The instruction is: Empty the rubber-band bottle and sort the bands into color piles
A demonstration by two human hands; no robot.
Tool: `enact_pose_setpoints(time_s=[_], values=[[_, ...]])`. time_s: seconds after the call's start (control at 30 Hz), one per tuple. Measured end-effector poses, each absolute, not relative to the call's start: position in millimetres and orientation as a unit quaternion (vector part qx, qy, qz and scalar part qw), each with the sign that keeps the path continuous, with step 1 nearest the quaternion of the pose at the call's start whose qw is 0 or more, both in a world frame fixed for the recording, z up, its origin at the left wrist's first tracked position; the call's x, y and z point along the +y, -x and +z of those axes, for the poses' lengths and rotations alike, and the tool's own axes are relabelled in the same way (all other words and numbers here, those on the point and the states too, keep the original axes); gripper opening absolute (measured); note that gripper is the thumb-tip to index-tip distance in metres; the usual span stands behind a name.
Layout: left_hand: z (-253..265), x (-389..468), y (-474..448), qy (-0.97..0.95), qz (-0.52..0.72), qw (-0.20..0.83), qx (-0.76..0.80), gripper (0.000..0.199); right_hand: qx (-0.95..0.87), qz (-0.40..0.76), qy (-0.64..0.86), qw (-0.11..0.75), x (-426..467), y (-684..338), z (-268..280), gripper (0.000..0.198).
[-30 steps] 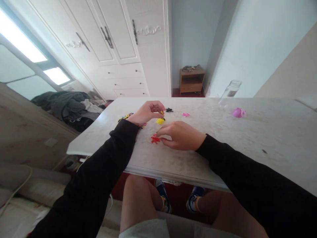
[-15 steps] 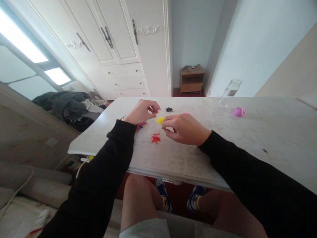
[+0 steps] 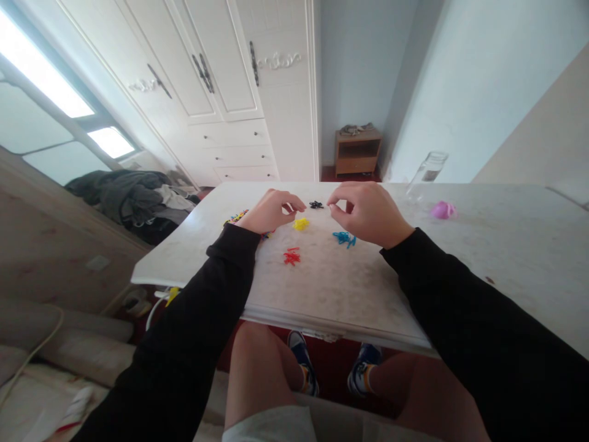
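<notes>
Head view: your left hand and right hand, both half-curled, flank the black pile mid-frame; cannot tell if either grips a piece. Yellow pile just below, red pile lower, blue pile right of centre. Dropping your right hand could scatter the blue.

One left arm, black-sleeved, extending from near left; left hand pointing right, thumb and fingers curving. One right arm, black-sleeved, extending from near right; right hand pointing left, thumb and fingers curling inward.
</notes>
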State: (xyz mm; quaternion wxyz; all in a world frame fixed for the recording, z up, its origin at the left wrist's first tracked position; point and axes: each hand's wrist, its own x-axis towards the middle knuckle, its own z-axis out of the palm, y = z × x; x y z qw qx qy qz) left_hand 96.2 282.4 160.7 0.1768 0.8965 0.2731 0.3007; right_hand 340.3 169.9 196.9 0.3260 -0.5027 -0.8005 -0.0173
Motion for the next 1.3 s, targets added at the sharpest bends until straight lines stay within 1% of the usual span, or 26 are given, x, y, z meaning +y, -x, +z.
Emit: enact_pose_setpoints(time_s=[0.27, 0.43, 0.53, 0.63, 0.83, 0.93, 1.0, 1.1, 1.2, 1.3], values=[[150.7, 293.3, -103.2, -0.82, 0.42, 0.245, 0.303, 0.021, -0.767, -0.035, 0.53, 0.36, 182.5, -350.8, 194.4, 0.018], [144.8, 309.8, -120.7, -0.79, 0.444, 0.28, 0.317, 0.017, -0.732, -0.045, 0.568, 0.375, 201.7, -373.3, 182.9, 0.017], [143.9, 321.0, -137.8, -0.793, 0.441, 0.263, 0.328, 0.015, -0.714, -0.04, 0.582, 0.388, 206.4, -379.5, 179.5, 0.017], [141.2, 330.4, -153.6, -0.802, 0.435, 0.24, 0.332, 0.017, -0.719, -0.038, 0.575, 0.389, 205.7, -378.0, 179.0, 0.016], [133.3, 333.9, -163.1, -0.825, 0.39, 0.207, 0.353, 0.017, -0.725, -0.035, 0.571, 0.384, 203.1, -373.4, 179.9, 0.015], [134.2, 333.3, -155.9, -0.823, 0.387, 0.196, 0.365, 0.015, -0.723, -0.036, 0.577, 0.379, 203.5, -373.1, 180.3, 0.015], [136.3, 334.0, -149.2, -0.809, 0.407, 0.196, 0.376, 0.013, -0.723, -0.033, 0.579, 0.375, 203.9, -373.3, 180.2, 0.015], [141.1, 334.7, -138.2, -0.778, 0.435, 0.222, 0.396, 0.009, -0.726, -0.026, 0.581, 0.368, 204.8, -374.4, 178.8, 0.016], [151.5, 333.2, -121.7, -0.762, 0.43, 0.244, 0.419, 0.008, -0.726, -0.021, 0.586, 0.359, 206.1, -376.2, 176.6, 0.017], [169.8, 329.8, -93.2, -0.77, 0.414, 0.207, 0.439, 0.01, -0.722, -0.023, 0.602, 0.34, 207.7, -378.0, 174.2, 0.018]])
